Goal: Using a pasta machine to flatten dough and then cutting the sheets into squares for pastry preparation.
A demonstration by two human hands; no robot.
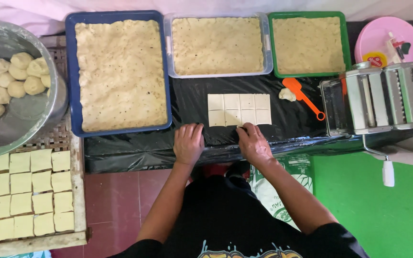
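Left hand (189,143): palm down on the black plastic table cover (187,102), forearm reaching up from the bottom of the view, elbow bent outward.
Right hand (254,143): also palm down, forearm angled in from the lower right, wrist near the table's front edge.
Hidden parts: both palms face the table, so their undersides cannot be seen; the shoulders run out of view at the bottom.
Left fingers: close together, lightly curled, tips resting on the cover just left of the dough squares (239,109); holding nothing.
Right fingers: close together, tips touching the lower edge of the dough squares; not gripping anything.
Dough squares: flat pale sheet cut into eight pieces in two rows, lying at the table's centre, between the hands and the trays.
Trays: blue tray (70,71), clear tray (168,45) and green tray (343,43), each filled with speckled crumbly dough.
Right side: orange scraper (302,95) beside a small dough lump (287,94); metal pasta roller (376,98).
Left side: metal bowl (20,119) of dough balls; more cut squares (25,193) on a woven tray.
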